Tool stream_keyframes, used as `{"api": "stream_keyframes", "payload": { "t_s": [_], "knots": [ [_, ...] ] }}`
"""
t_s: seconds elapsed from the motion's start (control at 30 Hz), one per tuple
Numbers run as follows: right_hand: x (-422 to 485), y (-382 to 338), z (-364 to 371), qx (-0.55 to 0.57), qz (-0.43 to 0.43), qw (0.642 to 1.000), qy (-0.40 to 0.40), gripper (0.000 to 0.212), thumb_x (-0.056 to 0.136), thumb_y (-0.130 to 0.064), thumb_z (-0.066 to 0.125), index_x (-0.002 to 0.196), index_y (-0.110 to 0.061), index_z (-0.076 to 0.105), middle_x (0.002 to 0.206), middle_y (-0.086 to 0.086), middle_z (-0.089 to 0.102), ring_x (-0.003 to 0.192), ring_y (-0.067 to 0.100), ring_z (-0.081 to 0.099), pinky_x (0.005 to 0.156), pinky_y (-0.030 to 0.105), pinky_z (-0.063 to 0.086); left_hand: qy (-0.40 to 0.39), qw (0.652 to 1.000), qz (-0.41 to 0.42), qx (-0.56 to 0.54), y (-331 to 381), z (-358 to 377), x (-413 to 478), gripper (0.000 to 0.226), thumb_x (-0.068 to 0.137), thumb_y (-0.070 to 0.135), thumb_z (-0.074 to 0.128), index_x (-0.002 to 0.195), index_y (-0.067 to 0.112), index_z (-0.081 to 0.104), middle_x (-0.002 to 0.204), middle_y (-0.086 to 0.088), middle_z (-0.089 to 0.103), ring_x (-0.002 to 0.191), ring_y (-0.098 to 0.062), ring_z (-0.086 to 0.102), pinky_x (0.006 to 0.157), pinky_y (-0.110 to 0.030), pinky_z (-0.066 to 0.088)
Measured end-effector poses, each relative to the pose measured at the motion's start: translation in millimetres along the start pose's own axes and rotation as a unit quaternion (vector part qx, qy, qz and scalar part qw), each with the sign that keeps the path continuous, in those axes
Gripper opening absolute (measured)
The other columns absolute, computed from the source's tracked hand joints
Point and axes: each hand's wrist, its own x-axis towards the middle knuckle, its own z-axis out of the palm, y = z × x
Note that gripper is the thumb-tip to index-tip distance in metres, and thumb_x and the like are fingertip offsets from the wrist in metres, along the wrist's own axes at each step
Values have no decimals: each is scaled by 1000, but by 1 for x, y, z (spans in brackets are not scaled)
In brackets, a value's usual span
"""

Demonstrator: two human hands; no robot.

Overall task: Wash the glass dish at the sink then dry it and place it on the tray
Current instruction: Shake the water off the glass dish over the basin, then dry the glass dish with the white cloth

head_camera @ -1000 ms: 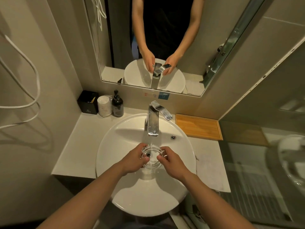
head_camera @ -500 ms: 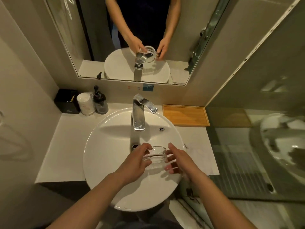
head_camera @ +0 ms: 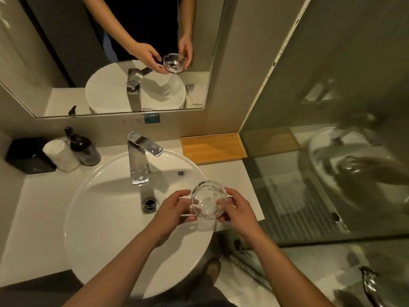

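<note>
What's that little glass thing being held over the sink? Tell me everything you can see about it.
The small round clear glass dish is thick-walled and see-through, with notches in its rim, much like an ashtray. It is held in the air, tilted toward the camera, above the right edge of the white round basin. The left hand touches its left side with its fingertips, and the right hand grips its right side. Its reflection shows in the mirror above.
</note>
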Motion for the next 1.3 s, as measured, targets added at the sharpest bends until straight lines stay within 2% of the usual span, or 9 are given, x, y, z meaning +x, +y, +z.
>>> {"api": "stream_keyframes", "payload": {
  "t_s": [0.2, 0.37, 0.47, 0.57, 0.67, 0.8, 1.03, 1.13, 1.3],
  "knots": [
    [6, 13, -19, 28, -29, 999, 7, 30, 103, -15, 58, 131, -25, 63, 113, 5, 73, 95, 34, 73, 81, 47, 63, -2, 998, -30, -62, 7, 30, 8, 25, 94, 8, 67, 118, 3, 67, 108, -31, 71, 87, -30, 72, 93, -53, 59],
    [32, 33, -42, 47, 1, 998, 49, 24, 106, -23, 53, 126, -26, 66, 117, 6, 72, 86, 17, 70, 74, 33, 59, 21, 997, -35, -73, 3, 41, 18, 24, 93, 5, 66, 116, -2, 68, 89, -23, 72, 83, -31, 70, 91, -50, 59],
    [63, 57, -57, -139, -15, 982, 127, 31, 104, -33, 55, 132, -25, 64, 137, 5, 64, 120, 21, 62, 102, 38, 51, 38, 994, -37, -92, 4, 42, 20, 27, 93, 5, 66, 120, 0, 66, 89, -19, 72, 86, -30, 70, 93, -51, 59],
    [86, 68, -62, -334, -22, 940, 72, 49, 101, -45, 55, 149, -35, 50, 164, -2, 37, 148, 24, 32, 118, 46, 30, 55, 992, -37, -106, 5, 41, 20, 25, 94, 7, 65, 119, 0, 66, 89, -18, 72, 89, -33, 70, 97, -56, 56],
    [99, 75, -56, -451, 10, 892, -21, 63, 98, -56, 54, 156, -50, 28, 172, -13, 6, 158, 29, 6, 116, 56, 26, 74, 990, -38, -112, 7, 37, 21, 27, 94, 7, 65, 121, 1, 65, 88, -17, 74, 88, -33, 71, 98, -57, 55],
    [102, 90, -46, -535, 0, 845, 18, 60, 101, -48, 54, 155, -51, 28, 170, -8, 14, 148, 30, 20, 104, 48, 37, 85, 988, -38, -120, 9, 33, 21, 28, 94, 7, 65, 122, 2, 65, 92, -18, 74, 89, -33, 72, 96, -54, 56],
    [103, 109, -47, -399, -56, 913, 59, 43, 102, -7, 55, 140, -27, 62, 146, 0, 49, 124, 23, 46, 96, 21, 41, 99, 985, -37, -138, 12, 32, 22, 30, 93, 6, 66, 123, 3, 64, 92, -18, 74, 89, -34, 71, 98, -55, 55],
    [91, 82, -63, -227, -53, 971, 58, 31, 101, -7, 60, 128, -19, 69, 126, 1, 60, 119, 19, 58, 106, 29, 46, 103, 984, -38, -141, 14, 33, 23, 30, 93, 6, 67, 122, 3, 64, 89, -16, 74, 88, -33, 70, 99, -57, 54],
    [57, 22, -94, -149, -176, 971, 64, 35, 100, -9, 62, 124, -34, 66, 128, -5, 58, 119, 5, 57, 105, 28, 49, 100, 982, -37, -156, 19, 38, 26, 32, 92, 7, 67, 123, 4, 63, 90, -16, 75, 91, -32, 70, 97, -57, 55]
  ]
}}
